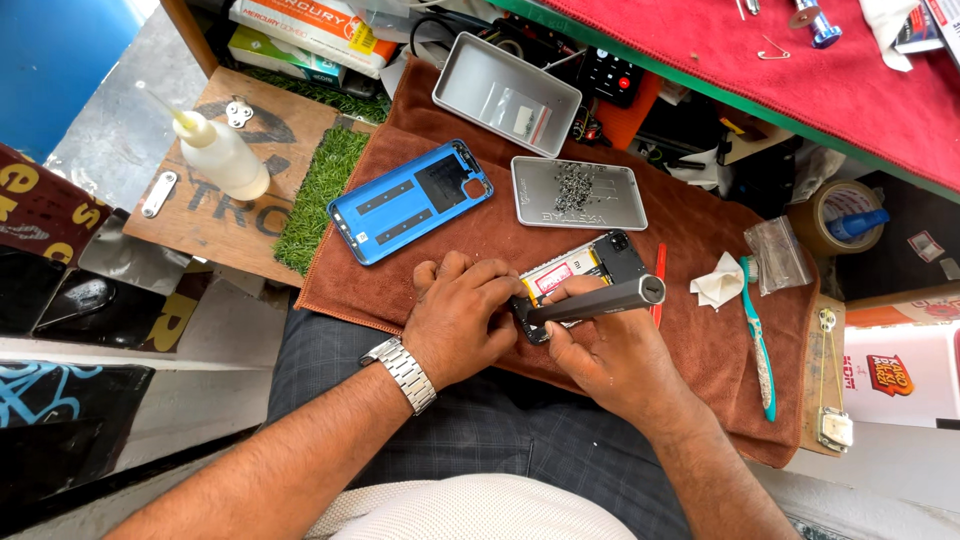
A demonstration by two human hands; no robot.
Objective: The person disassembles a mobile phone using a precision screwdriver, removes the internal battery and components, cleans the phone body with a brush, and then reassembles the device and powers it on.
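Both hands crowd the opened phone (585,272) at the near middle of the brown towel (690,225): the left hand (462,318) covers its left end, and the right hand (610,355) holds a grey pen-shaped tool (597,302) across it. Bare towel lies open between the phone and the screw tray (578,193) behind it. Left of that, the blue back cover (410,201) blocks the way. To the right, a red stick (659,283), a folded wipe (716,282) and a toothbrush (758,335) lie close together. The towel's far right corner is free. The plastic bottle (222,155) stands well off to the left
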